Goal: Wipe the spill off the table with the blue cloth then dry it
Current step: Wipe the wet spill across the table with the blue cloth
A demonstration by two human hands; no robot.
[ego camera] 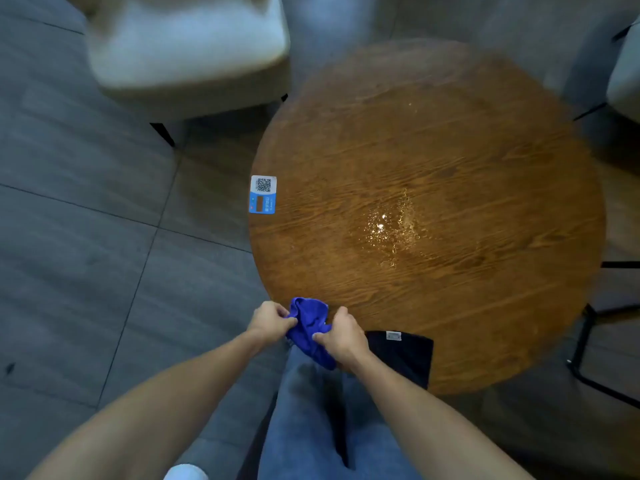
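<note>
A crumpled blue cloth point(311, 327) hangs at the near edge of the round wooden table point(485, 299). My left hand point(268, 320) pinches its left side and my right hand point(343, 336) grips its right side, both over the table's rim. A glistening wet spill point(393, 225) spreads near the table's middle, well beyond the cloth. A dark folded cloth point(405, 358) with a small white label lies on the table just right of my right hand.
A QR-code card point(263, 194) is stuck at the table's left edge. A pale upholstered chair point(187, 46) stands at the far left, another chair point(623, 77) at the far right. Black metal legs point(588, 341) stand to the right. My jeans-clad legs fill the bottom.
</note>
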